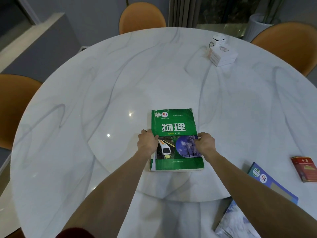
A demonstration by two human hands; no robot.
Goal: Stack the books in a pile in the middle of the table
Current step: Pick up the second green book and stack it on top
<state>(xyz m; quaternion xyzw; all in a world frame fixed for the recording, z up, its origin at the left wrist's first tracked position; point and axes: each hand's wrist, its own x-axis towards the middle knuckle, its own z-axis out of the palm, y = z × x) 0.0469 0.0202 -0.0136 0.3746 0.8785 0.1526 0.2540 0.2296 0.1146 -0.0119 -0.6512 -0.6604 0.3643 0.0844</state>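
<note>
Table: round white marble-patterned table (103,93), glossy, grey veins; the rim curves round on all visible sides.
Green book: green paperback textbook with white characters and a train photo (175,124), lying flat and face up between the two hands, near the table's middle.
Left hand: left hand (147,141) on the book's left edge, fingers curled over it, gripping.
Right hand: right hand (205,143) on the book's right edge, thumb on the cover, gripping.
Blue book: blue-covered textbook (267,179) flat, to the right of the right forearm, well apart from the green one.
Third book: pale snowy-cover book (236,222) just nearer the person, partly cut off by the frame.
Red pack: small red box (304,169) further right, by the rim.
White boxes: stacked white cartons (222,53) far beyond the right hand.
Open room: bare tabletop beyond and left of the hands.
Chairs: orange chairs (142,17) around the rim.
</note>
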